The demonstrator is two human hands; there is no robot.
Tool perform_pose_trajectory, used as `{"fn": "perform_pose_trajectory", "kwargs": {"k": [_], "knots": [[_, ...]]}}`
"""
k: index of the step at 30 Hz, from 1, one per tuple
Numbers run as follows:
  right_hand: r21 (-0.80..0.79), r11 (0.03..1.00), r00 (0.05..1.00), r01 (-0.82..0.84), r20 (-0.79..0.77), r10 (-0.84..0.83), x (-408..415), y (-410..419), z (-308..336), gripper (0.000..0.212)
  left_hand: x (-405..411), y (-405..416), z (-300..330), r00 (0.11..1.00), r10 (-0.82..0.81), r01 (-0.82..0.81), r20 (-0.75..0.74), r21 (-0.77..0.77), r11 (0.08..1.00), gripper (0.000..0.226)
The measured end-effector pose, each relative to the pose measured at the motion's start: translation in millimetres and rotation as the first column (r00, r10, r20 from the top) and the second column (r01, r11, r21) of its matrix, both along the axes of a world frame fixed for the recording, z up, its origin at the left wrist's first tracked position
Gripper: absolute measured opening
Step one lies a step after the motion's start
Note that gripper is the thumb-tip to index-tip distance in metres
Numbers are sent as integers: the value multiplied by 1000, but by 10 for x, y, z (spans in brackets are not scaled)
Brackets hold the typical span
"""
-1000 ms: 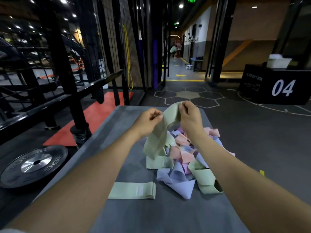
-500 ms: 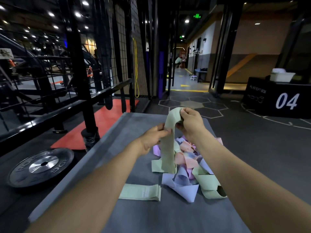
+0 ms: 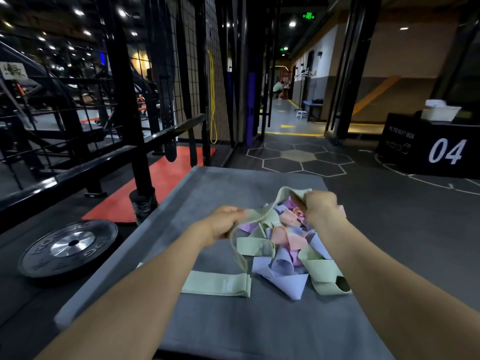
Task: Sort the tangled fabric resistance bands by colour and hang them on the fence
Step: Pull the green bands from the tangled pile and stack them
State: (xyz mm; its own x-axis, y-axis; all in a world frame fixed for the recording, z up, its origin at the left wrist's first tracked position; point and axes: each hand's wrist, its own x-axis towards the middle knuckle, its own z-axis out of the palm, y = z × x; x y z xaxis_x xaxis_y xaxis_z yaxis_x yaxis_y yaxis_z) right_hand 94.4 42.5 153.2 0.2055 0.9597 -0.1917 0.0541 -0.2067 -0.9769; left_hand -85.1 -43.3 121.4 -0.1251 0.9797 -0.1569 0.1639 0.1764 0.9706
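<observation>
At far left, a black weight plate (image 3: pixel 68 248) lies flat on the dark floor. Behind it runs a black metal fence (image 3: pixel 124 107) of rails and wire mesh, with a yellow band (image 3: pixel 212 97) hanging on the mesh further back.

A grey padded desk (image 3: pixel 207 320) fills the middle. On its near left part, a pale green band, folded flat (image 3: pixel 219 284), lies alone, just beside the pile.

The left hand (image 3: pixel 226 223) hovers above the desk, left of the pile, fingers curled around one end of a held green band (image 3: pixel 270 216). This band stretches up and to the right across the gap to the right hand (image 3: pixel 318 207), which grips its other end, fingers closed over the fabric. A loop of the same band droops from the left hand toward the desk.

Directly under and between both hands sits the tangled pile of bands (image 3: pixel 288 248), in green, pink, purple and lavender, resting on the desk.

At far right, a black box marked 04 (image 3: pixel 441 149) stands on the floor, well apart.
</observation>
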Motion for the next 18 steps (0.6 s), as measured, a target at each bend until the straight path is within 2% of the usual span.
{"fn": "perform_pose_trajectory", "kwargs": {"k": [1,2,3,5,8,11,13,14,16,18], "knots": [[-41,999,993,-9,-117,4,17,41,-68,25,-17,-2,15,999,34,-34,5,12,999,25],[-14,999,964,-32,-263,27,29,72,-166,26,-38,10,28,998,69,-70,14,22,997,25],[1,996,954,-92,-286,88,-1,47,-243,27,-58,20,51,994,110,-110,27,28,993,26],[2,989,969,-151,-196,148,-65,4,-310,34,-95,55,83,978,195,-198,78,35,980,24],[55,979,976,-196,-82,200,-65,-19,-334,37,-149,78,112,935,258,-270,245,16,963,16],[64,970,970,-235,-48,238,-10,-75,-300,27,-228,50,119,882,268,-276,389,-37,961,16],[99,962,964,-253,-55,259,12,-77,-345,27,-262,19,119,838,264,-254,478,-87,963,19],[140,945,953,-296,-16,302,9,-105,-358,27,-275,4,111,825,259,-241,502,-102,965,22],[168,887,895,-431,206,396,-20,-190,-371,8,-282,-42,102,836,230,-197,499,-118,973,20],[137,867,816,-480,432,384,-40,-150,-452,31,-284,-88,89,879,190,-144,438,-136,980,18]]}}
